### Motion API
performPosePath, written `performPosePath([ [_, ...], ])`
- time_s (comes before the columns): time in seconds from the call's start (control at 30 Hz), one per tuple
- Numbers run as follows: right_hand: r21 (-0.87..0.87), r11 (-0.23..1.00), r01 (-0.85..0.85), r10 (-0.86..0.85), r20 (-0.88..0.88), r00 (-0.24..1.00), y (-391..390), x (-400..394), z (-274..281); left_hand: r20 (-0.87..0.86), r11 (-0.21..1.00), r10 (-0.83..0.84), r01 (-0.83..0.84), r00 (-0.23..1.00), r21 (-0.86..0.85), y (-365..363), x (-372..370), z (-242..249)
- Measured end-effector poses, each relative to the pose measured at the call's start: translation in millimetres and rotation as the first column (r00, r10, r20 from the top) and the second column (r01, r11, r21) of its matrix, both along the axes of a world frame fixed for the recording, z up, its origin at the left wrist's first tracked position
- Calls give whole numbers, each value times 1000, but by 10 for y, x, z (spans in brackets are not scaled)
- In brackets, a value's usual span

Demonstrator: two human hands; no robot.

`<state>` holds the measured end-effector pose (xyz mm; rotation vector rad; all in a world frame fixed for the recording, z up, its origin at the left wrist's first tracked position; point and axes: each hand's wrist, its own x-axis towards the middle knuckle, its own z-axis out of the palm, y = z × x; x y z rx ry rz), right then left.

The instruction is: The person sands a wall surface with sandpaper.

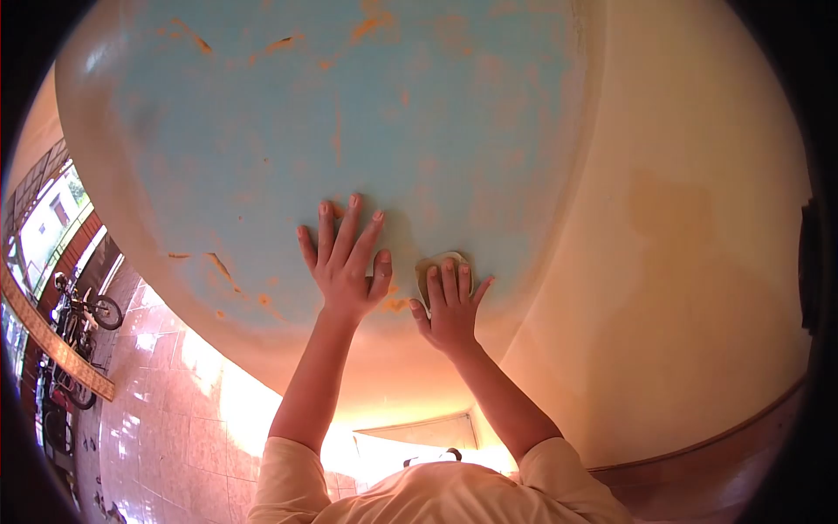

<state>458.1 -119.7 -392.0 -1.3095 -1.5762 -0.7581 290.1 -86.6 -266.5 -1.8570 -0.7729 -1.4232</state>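
Note:
A large blue surface (288,131) with orange and reddish worn patches fills the upper middle of the head view. My left hand (343,262) lies on its lower part with the fingers spread and nothing held. To the right, my right hand (452,306) presses a thin, pale, rounded pad (422,272) flat against the same surface. Three fingertips rest over the pad, while the thumb and little finger stick out at its sides. What the pad is made of cannot be told.
A plain yellowish wall (698,262) curves along the right side, with a shadow on it. Motorcycles (65,349) stand at the far left beside a tiled floor (166,410). A brown band (698,463) runs along the lower right.

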Motion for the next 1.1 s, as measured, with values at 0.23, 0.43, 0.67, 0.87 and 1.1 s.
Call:
performPosePath([
  [0.23, 99, 995, 1, -1, 0, 1000, 87, 52, 1832, 27, 999, -2, 1, 1000, 51, -11, -148, 882],
  [0.43, 165, 984, 73, -70, -20, 997, 184, 116, 1494, 13, 984, 164, -165, 986, 74, 69, -66, 881],
  [0.67, -39, 988, 153, -152, 5, 988, 68, 449, -517, 1, 980, 178, -177, 984, 90, 58, -11, 863],
  [0.87, 115, 985, 129, -115, -123, 986, 42, 648, 1645, -2, 979, 185, -184, 983, 85, 75, -20, 855],
  [1.1, 116, 976, 183, -171, -101, 980, 115, 722, 698, 19, 981, 178, -179, 984, 68, 63, 7, 838],
])
